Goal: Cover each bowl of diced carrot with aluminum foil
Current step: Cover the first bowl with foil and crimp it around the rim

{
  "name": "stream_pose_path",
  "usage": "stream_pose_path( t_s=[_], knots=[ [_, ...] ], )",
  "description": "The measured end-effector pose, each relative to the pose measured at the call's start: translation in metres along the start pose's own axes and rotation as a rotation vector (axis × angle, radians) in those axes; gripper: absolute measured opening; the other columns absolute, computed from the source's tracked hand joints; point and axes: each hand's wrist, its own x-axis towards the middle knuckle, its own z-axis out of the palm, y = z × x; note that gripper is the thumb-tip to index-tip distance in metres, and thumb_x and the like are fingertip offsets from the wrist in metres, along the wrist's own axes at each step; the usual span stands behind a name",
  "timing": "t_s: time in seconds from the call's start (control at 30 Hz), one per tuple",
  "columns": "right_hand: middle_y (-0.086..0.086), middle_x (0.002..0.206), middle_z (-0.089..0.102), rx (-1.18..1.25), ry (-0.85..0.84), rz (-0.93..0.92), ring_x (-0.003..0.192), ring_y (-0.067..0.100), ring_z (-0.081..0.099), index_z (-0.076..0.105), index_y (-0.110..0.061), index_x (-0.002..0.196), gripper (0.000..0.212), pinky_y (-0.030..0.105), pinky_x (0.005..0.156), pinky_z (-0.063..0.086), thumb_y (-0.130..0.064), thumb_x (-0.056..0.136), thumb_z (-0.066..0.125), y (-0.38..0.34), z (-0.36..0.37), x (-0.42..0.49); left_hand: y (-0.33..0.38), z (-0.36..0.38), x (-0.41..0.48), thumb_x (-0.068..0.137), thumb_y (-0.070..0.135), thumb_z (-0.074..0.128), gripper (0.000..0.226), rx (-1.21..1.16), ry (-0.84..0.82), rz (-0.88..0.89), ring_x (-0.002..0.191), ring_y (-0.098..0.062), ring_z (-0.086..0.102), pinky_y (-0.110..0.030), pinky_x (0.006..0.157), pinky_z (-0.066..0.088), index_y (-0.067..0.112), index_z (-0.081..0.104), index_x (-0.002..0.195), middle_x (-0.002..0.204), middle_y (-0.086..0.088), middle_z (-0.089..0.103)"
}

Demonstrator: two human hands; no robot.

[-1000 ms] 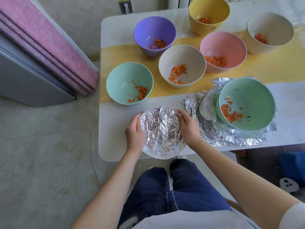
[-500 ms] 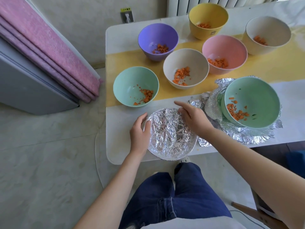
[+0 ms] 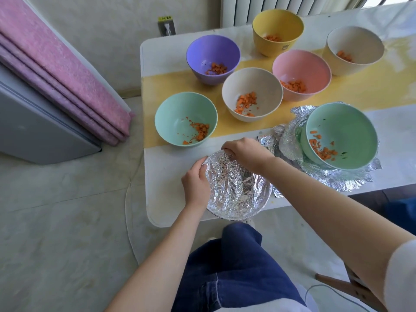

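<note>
Covered bowl: the covered bowl (image 3: 236,190) sits right at the near edge of the table (image 3: 166,199), toward its near-left corner, with crinkled foil drawn tight over the top.
Left hand: the left hand (image 3: 195,181) cups the bowl's left side, fingers curved round the rim and thumb on the foil.
Right hand: the right hand (image 3: 245,152) reaches across to the far rim, fingers curled down and pinching the foil onto the edge.
Change: a second ago both hands cupped the sides. Then the right hand lifted with its fingers stretched out, and now it has crossed to the far-left part of the rim and curled down. The left hand has barely shifted.
Next bowl: a green bowl (image 3: 342,136) of carrot stands uncovered on a loose foil sheet (image 3: 337,179) by the near edge, to the right.
Open bowls: another green bowl (image 3: 185,120), a cream bowl (image 3: 252,93), a purple bowl (image 3: 212,57), a pink bowl (image 3: 301,73), a yellow bowl (image 3: 278,30) and a second cream bowl (image 3: 354,49) spread toward the far edge, all showing carrot.
</note>
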Motion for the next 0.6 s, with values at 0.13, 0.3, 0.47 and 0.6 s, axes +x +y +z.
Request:
stream_pose_path(
  t_s=[0.13, 0.3, 0.47, 0.6],
  knots=[
    [0.002, 0.086, 0.063, -0.118, -0.049, -0.027, 0.065, 0.017, 0.054, 0.059, -0.008, 0.107, 0.023, 0.026, 0.057, 0.042, -0.002, 0.095, 0.041, -0.004, -0.006, 0.002, 0.002, 0.001, 0.000, 0.097, 0.007, 0.044, 0.028, 0.039, 0.006, 0.021, 0.102, -0.024, 0.061, -0.016, 0.082, 0.037, 0.007, 0.062, 0.118, 0.111, -0.009, 0.068],
    [0.003, 0.106, 0.067, 0.011, -0.122, -0.111, 0.089, 0.020, 0.064, 0.059, -0.016, 0.121, 0.029, 0.026, 0.072, 0.046, -0.013, 0.099, 0.041, -0.011, -0.005, 0.006, 0.003, 0.001, -0.003, 0.096, 0.005, 0.045, 0.024, 0.091, -0.004, 0.099, 0.091, -0.025, 0.062, -0.012, 0.072, 0.033, 0.005, 0.063, 0.113, 0.103, -0.009, 0.069],
    [0.004, 0.106, 0.068, -0.067, -0.123, -0.118, 0.092, 0.022, 0.063, 0.060, -0.016, 0.120, 0.036, 0.021, 0.068, 0.036, 0.001, 0.092, 0.044, -0.009, -0.006, 0.006, 0.008, 0.002, -0.006, 0.095, 0.006, 0.048, 0.010, 0.088, -0.002, 0.059, 0.076, -0.017, 0.052, -0.016, 0.062, 0.029, 0.002, 0.056, 0.101, 0.091, -0.008, 0.065],
    [0.005, 0.105, 0.066, -0.102, -0.165, -0.120, 0.089, 0.024, 0.062, 0.057, -0.013, 0.118, 0.037, 0.025, 0.058, 0.041, 0.005, 0.090, 0.040, -0.011, -0.007, 0.006, 0.011, 0.003, -0.005, 0.095, 0.007, 0.048, 0.005, 0.116, -0.007, 0.050, 0.067, -0.018, 0.049, -0.019, 0.056, 0.026, 0.005, 0.053, 0.094, 0.080, -0.003, 0.060]
  ],
)
